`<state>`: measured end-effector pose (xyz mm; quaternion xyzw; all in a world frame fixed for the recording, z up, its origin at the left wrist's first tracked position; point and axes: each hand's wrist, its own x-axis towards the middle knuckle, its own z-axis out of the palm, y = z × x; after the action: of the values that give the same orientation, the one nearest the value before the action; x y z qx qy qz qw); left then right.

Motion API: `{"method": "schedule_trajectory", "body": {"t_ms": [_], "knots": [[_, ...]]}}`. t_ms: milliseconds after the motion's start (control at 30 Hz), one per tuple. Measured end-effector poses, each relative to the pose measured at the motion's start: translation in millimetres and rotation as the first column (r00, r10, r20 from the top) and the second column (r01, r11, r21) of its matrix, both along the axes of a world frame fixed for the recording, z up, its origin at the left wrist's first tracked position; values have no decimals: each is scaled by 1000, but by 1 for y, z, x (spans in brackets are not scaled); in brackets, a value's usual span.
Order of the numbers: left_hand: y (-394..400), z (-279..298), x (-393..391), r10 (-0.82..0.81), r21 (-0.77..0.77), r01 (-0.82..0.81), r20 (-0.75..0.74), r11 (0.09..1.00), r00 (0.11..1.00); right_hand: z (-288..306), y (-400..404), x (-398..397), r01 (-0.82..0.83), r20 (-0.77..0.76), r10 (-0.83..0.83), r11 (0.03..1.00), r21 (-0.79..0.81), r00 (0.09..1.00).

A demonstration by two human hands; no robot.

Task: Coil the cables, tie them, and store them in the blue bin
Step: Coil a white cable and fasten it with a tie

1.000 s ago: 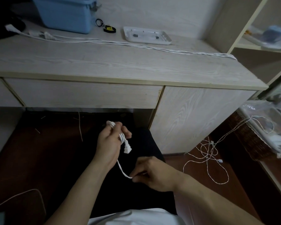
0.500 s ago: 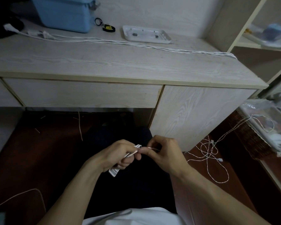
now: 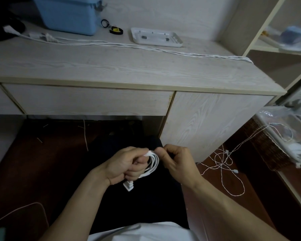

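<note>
Over my lap, my left hand [image 3: 123, 166] grips a small coil of white cable [image 3: 153, 163], with its white plug [image 3: 128, 185] sticking out below the fist. My right hand [image 3: 176, 161] pinches the top of that coil, fingertip to fingertip with the left. The blue bin [image 3: 69, 13] stands at the back left of the desk [image 3: 111, 66]. A long white cable [image 3: 146, 47] lies stretched across the desk top from left to right. Another thin white cable [image 3: 222, 164] lies tangled on the floor to the right.
A white tray [image 3: 155, 37] sits behind the long cable, with a black and yellow item [image 3: 116, 30] beside the bin. A wicker basket with plastic [image 3: 274, 141] stands on the right by the shelves [image 3: 274, 47]. The desk's drawer front is just ahead of my knees.
My left hand dropped from chest height into my lap with the cable. My right hand came up from the loose tail to meet it, and the cable now shows as wound loops.
</note>
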<state>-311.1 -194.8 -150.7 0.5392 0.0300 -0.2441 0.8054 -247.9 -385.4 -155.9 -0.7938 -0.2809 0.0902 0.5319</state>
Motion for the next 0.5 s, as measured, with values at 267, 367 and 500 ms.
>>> {"method": "schedule_trajectory", "body": {"t_ms": [267,367,500], "knots": [[27,-3,14,658,-545,-664,-248,512,711,8,-11,15,227,-83,-217,965,133,973],[41,-12,12,754,-543,-787,-375,292,539,4,-13,19,247,-88,-239,964,99,967],[42,-19,13,783,-514,-839,-441,179,438,-5,-10,14,36,-158,-50,995,-92,986]]}}
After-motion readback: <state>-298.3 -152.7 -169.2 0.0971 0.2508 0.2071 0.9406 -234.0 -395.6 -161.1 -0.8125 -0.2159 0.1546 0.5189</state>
